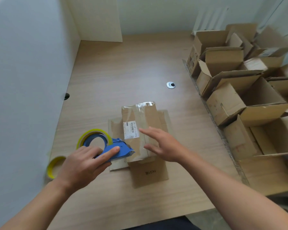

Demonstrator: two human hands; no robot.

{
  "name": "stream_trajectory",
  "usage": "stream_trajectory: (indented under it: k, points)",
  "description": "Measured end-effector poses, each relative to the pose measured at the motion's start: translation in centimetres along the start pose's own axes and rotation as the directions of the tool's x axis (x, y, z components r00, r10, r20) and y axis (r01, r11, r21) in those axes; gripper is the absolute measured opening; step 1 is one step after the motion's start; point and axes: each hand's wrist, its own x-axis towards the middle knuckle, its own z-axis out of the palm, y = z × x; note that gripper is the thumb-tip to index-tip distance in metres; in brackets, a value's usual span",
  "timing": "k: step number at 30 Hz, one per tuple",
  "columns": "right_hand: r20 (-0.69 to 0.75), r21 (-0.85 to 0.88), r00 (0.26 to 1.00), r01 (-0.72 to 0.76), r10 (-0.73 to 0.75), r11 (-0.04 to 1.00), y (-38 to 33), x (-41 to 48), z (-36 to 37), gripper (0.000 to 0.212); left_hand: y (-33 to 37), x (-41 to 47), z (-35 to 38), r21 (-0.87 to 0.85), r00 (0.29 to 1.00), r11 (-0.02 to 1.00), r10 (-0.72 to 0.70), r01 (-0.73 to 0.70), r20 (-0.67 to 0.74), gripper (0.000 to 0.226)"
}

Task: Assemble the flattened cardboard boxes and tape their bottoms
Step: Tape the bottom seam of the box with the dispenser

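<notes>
Gripping the tape dispenser (118,146) at seven o'clock of the box (150,117), the left hand (83,161) faces its six-to-twelve seam (145,141); the right hand (165,145) spreads its fingers (146,131) wide, empty, above.

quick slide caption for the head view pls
Left hand grips a tape dispenser at the near edge of the box; open right hand hovers over its taped bottom.

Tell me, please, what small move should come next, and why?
Probably tear the tape at the box's near edge: tape already shines along the box, the left hand grips the dispenser there, and the right hand is open above it.
</notes>
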Motion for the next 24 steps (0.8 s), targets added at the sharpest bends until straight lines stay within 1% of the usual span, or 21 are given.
stream_trajectory:
  k: [1, 3, 4, 6, 7, 10, 11, 13, 16, 18, 21, 23, 24]
  points:
    - [-0.033, 0.072, 0.999, 0.023, -0.021, 0.997, -0.8, 0.1, -0.4, 0.057, 0.0, 0.1, -0.1, -0.002, 1.000, 1.000, 0.016, -0.016, -0.002, 0.055]
    - [-0.019, 0.173, 0.998, 0.054, -0.052, 0.983, -2.1, 0.2, -0.7, 0.058, 0.0, 0.4, -0.4, -0.007, 0.999, 0.999, 0.047, -0.047, 0.000, 0.057]
    - [-0.002, 0.203, 0.999, 0.050, -0.050, 0.978, -2.6, 0.2, -0.7, 0.060, 0.0, 0.5, -0.6, -0.008, 0.998, 0.998, 0.065, -0.065, 0.000, 0.057]
    - [0.004, 0.200, 0.999, 0.035, -0.036, 0.979, -3.2, 0.5, -0.5, 0.060, 0.2, 0.9, -0.9, -0.015, 0.996, 0.996, 0.093, -0.093, 0.005, 0.055]
    - [-0.009, 0.177, 1.000, 0.030, -0.029, 0.984, -3.5, 0.6, -0.4, 0.055, 0.3, 1.1, -1.0, -0.022, 0.995, 0.994, 0.103, -0.103, 0.009, 0.054]
    - [-0.101, 0.137, 0.995, 0.027, -0.013, 0.990, -4.1, 1.0, 0.2, 0.021, 0.7, 1.5, -1.5, -0.043, 0.993, 0.992, 0.118, -0.118, 0.012, 0.048]
    - [-0.124, 0.151, 0.992, 0.022, -0.003, 0.988, -4.3, 1.0, 0.3, 0.015, 0.8, 1.6, -1.6, -0.053, 0.994, 0.992, 0.112, -0.111, 0.015, 0.048]
    - [-0.128, 0.170, 0.992, 0.006, 0.016, 0.985, -4.2, 0.8, 0.5, 0.015, 1.0, 1.8, -1.7, -0.093, 0.996, 0.993, 0.080, -0.075, 0.042, 0.051]
    - [-0.100, 0.170, 0.993, -0.042, 0.059, 0.985, -3.7, 0.1, 0.4, 0.015, 1.1, 2.1, -2.1, -0.197, 0.987, 0.980, 0.036, -0.004, 0.159, 0.061]
    - [-0.070, 0.172, 0.992, -0.093, 0.107, 0.981, -3.2, -0.4, 0.3, 0.015, 1.4, 2.5, -2.4, -0.260, 0.956, 0.961, -0.008, 0.088, 0.294, 0.065]
    - [-0.051, 0.178, 0.984, -0.157, 0.169, 0.971, -2.6, -1.2, 0.5, 0.023, 1.7, 3.8, -2.4, -0.350, 0.858, 0.891, -0.080, 0.290, 0.507, 0.067]
    - [-0.123, 0.234, 0.962, -0.210, 0.243, 0.949, -1.6, -2.3, 0.0, 0.023, 1.3, 4.1, -2.6, -0.341, 0.795, 0.867, -0.098, 0.364, 0.599, 0.063]
    - [-0.167, 0.265, 0.938, -0.254, 0.304, 0.930, -0.6, -3.3, -0.5, 0.022, 0.9, 4.0, -3.0, -0.320, 0.760, 0.856, -0.122, 0.406, 0.638, 0.061]
